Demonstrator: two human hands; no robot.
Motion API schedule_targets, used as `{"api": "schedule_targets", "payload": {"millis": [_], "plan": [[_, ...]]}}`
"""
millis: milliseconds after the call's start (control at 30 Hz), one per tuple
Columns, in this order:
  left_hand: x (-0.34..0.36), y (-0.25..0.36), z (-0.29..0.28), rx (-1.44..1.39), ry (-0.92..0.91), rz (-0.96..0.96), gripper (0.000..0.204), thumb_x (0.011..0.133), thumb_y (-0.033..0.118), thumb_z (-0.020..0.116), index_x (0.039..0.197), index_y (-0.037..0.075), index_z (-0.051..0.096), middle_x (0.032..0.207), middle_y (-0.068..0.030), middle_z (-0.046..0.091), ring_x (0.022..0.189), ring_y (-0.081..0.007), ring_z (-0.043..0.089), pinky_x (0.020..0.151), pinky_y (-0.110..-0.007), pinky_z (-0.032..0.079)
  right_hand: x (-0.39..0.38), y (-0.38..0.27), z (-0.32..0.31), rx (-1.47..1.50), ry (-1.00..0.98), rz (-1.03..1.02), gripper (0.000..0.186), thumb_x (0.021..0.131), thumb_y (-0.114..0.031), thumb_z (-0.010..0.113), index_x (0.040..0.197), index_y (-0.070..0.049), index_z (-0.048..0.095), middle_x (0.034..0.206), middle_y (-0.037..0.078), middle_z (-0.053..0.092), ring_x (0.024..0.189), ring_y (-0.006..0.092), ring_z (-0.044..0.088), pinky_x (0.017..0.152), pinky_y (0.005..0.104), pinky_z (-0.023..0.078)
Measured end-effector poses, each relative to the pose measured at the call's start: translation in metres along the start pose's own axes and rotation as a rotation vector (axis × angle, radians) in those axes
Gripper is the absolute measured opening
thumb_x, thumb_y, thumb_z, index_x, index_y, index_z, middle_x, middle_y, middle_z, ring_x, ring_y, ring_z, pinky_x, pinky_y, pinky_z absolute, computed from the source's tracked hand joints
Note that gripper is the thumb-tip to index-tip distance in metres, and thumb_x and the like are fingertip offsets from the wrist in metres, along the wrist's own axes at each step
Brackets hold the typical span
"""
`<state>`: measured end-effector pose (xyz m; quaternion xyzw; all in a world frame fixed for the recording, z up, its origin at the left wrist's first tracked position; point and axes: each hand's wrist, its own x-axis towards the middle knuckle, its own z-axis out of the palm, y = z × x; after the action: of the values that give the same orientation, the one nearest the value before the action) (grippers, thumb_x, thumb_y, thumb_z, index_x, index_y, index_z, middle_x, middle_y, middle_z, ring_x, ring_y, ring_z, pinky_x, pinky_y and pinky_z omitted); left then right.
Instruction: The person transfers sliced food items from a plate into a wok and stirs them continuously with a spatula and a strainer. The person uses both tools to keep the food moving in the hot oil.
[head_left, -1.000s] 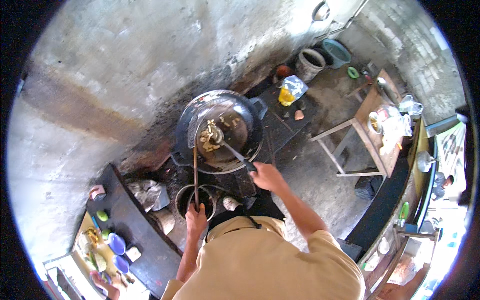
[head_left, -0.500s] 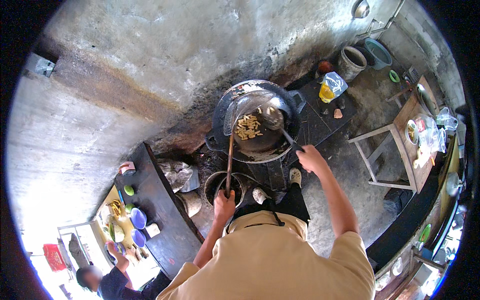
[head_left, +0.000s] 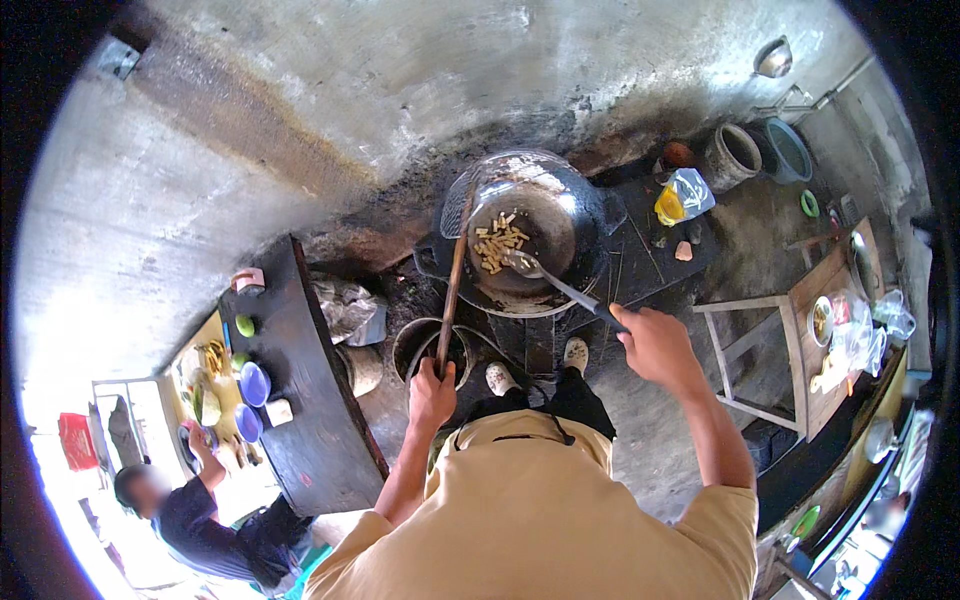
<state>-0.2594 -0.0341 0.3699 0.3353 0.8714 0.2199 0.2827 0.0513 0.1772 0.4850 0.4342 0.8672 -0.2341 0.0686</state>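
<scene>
My left hand (head_left: 432, 398) is closed round the wooden handle of a wire strainer (head_left: 453, 215), whose mesh leans at the left side of a large dark wok (head_left: 565, 290). Light brown fried pieces (head_left: 497, 243), short and stick-like, lie together inside the wok, left of its middle. In my right hand (head_left: 660, 345) is the dark handle of a metal spatula (head_left: 560, 285). Its head touches the lower right edge of the pieces.
A bag of yellow oil (head_left: 672, 207) stands on the dark ledge right of the wok. Below it is a bucket (head_left: 402, 352). A wooden table (head_left: 800, 290) with a bowl is on the right. At left, a person (head_left: 220, 525) sits by a dark counter (head_left: 300, 400) with purple bowls.
The spatula has swung down and left to the fried pieces, while my right hand moved right and lower. The strainer has tilted and shifted toward the wok's upper left rim.
</scene>
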Motion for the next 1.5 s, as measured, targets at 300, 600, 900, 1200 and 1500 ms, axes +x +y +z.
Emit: {"api": "schedule_targets", "payload": {"millis": [300,600,900,1200,1500], "plan": [[0.007,-0.005,0.029,0.076,-0.013,0.016,0.033,0.093,0.027,0.065,0.099,-0.003,0.052,0.085,-0.0337,0.065,0.084,-0.0534,0.063,0.074,-0.059,0.050,0.003,-0.079,0.057,-0.173,-0.004,-0.128,0.047,0.085,-0.005,0.058,0.132,0.004,0.057,0.089,0.024,0.064,0.068,0.0365,0.069,0.056,0.0451,0.056],[-0.002,0.001,0.027,0.081,0.020,0.011,0.033,0.092,0.024,0.066,0.100,-0.004,0.053,0.087,-0.0331,0.066,0.086,-0.0525,0.064,0.074,-0.058,0.051,0.107,-0.122,0.089,-0.196,0.148,0.053,0.026,0.091,-0.009,0.058,0.104,0.011,0.067,0.092,0.022,0.070,0.083,0.0280,0.071,0.067,0.0374,0.061],[0.002,-0.006,0.026,-0.004,0.085,0.047,0.038,0.095,0.031,0.064,0.105,-0.005,0.056,0.087,-0.0308,0.067,0.084,-0.0499,0.066,0.071,-0.054,0.051,0.094,-0.152,0.056,-0.013,0.086,0.006,0.019,0.085,-0.007,0.058,0.090,0.004,0.073,0.095,0.023,0.072,0.094,0.0351,0.072,0.079,0.0427,0.061],[0.002,-0.004,0.019,-0.012,0.107,0.052,0.038,0.094,0.031,0.065,0.102,-0.005,0.056,0.085,-0.0313,0.067,0.085,-0.0513,0.065,0.072,-0.054,0.051,0.164,-0.134,0.029,0.113,-0.099,0.348,0.026,0.090,-0.018,0.059,0.101,0.000,0.074,0.109,0.023,0.072,0.104,0.0334,0.071,0.086,0.0448,0.058],[0.010,-0.016,0.035,-0.051,0.044,0.043,0.035,0.093,0.028,0.065,0.100,-0.004,0.056,0.083,-0.0331,0.066,0.083,-0.0526,0.064,0.072,-0.057,0.051,0.079,-0.107,-0.012,-0.151,-0.082,0.119,0.029,0.080,-0.015,0.066,0.103,0.001,0.068,0.098,0.024,0.070,0.094,0.0417,0.070,0.084,0.0503,0.057]]}}
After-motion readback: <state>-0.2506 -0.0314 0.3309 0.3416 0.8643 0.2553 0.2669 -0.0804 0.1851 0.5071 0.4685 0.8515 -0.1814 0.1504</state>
